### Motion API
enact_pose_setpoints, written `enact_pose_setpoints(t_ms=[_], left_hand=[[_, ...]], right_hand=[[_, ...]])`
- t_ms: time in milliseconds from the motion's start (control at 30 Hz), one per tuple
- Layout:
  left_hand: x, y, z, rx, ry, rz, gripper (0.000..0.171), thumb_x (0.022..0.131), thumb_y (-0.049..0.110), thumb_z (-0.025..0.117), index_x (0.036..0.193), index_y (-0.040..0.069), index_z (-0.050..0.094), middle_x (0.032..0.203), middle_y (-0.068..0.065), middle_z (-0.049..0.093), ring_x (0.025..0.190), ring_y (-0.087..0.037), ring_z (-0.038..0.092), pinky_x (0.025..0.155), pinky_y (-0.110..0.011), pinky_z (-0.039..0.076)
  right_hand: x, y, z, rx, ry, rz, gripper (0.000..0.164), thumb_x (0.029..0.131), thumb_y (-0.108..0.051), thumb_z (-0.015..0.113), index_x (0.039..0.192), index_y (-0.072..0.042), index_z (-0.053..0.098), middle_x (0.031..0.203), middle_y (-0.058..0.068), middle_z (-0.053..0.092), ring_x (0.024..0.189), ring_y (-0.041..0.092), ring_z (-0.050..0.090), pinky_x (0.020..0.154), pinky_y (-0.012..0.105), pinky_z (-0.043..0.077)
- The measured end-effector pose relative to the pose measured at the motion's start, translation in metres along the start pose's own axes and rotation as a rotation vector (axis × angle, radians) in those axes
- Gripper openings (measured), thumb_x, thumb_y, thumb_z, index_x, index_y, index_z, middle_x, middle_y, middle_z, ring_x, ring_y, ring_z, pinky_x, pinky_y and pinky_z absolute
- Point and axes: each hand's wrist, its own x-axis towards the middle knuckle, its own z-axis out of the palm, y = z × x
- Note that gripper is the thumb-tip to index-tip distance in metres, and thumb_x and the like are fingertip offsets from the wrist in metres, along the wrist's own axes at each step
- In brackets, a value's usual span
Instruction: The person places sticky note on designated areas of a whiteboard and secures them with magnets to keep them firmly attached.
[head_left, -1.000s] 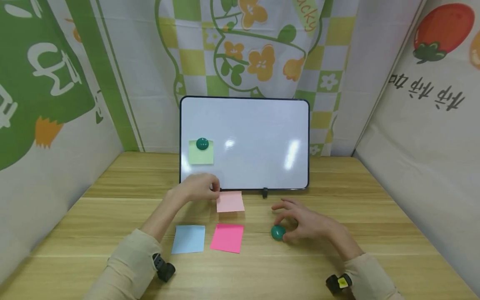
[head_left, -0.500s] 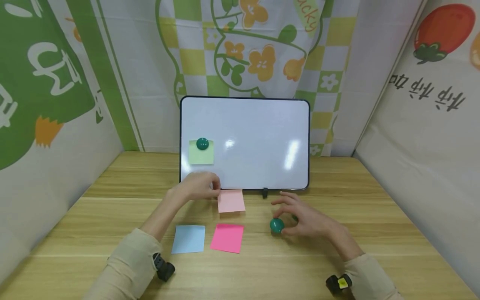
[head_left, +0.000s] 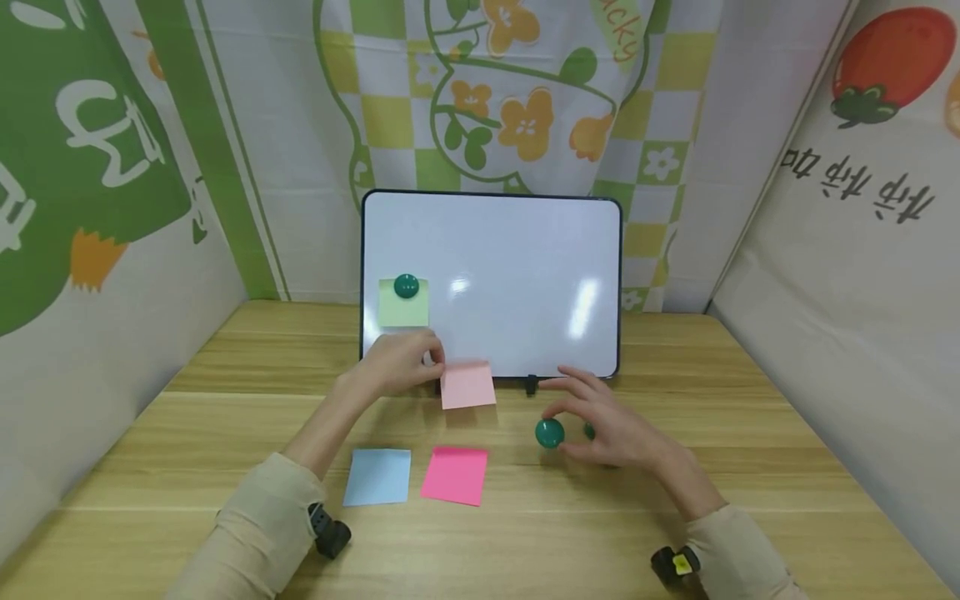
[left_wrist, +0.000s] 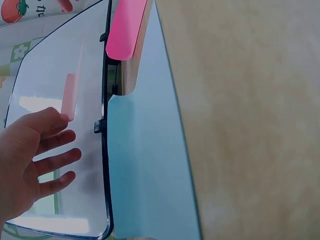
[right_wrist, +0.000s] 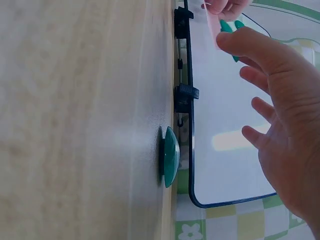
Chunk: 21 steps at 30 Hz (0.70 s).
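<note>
Pinching left hand (head_left: 401, 360): your thumb and forefinger are clamped on the pale pink note (head_left: 468, 387), near its upper left corner; in the left wrist view, your other fingers are spread apart.
Pale pink note: it is lifted above the table (head_left: 555, 533), in front of the lower edge of the whiteboard (head_left: 517, 275); whether it touches the board, one cannot tell.
Right hand (head_left: 611, 421): your thumb and forefinger are clamped on the green magnet (head_left: 550, 433), and your remaining fingers are extended.
Green magnet: you hold it above the table, well apart from the pale pink note, on its right side.
Second magnet (right_wrist: 171, 157): it rests on the table, and your right hand hides it partly in the head view.
Whiteboard: it bears the light green note (head_left: 403, 312) at its left side, with a third magnet (head_left: 407, 286) on the upper part of this note.
Blue note (head_left: 377, 477) and bright pink note (head_left: 454, 477): they lie on the table side by side, not touching, nearer to you than the board.
</note>
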Motion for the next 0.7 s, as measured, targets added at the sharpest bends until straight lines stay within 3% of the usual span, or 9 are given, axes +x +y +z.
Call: enact_pose_setpoints(t_ms=[400, 700], left_hand=[[0.002, 0.004, -0.004, 0.003, 0.094, -0.005, 0.013, 0.091, 0.028, 0.068, 0.091, 0.017, 0.074, 0.105, 0.002, 0.064, 0.075, -0.012, 0.056, 0.061, -0.025, 0.047], [0.007, 0.006, -0.007, 0.018, 0.12, 0.018, 0.013, 0.091, 0.028, 0.069, 0.091, 0.017, 0.075, 0.103, 0.003, 0.065, 0.078, -0.012, 0.058, 0.058, -0.025, 0.048]], right_hand=[[0.013, -0.002, -0.001, -0.124, 0.102, -0.102, 0.037, 0.077, -0.023, 0.081, 0.111, -0.019, 0.068, 0.145, 0.008, 0.051, 0.143, 0.039, 0.032, 0.107, 0.065, 0.035], [0.026, -0.004, -0.003, -0.171, 0.173, -0.118, 0.04, 0.076, -0.024, 0.082, 0.112, -0.016, 0.066, 0.144, 0.008, 0.052, 0.141, 0.039, 0.036, 0.108, 0.06, 0.036]])
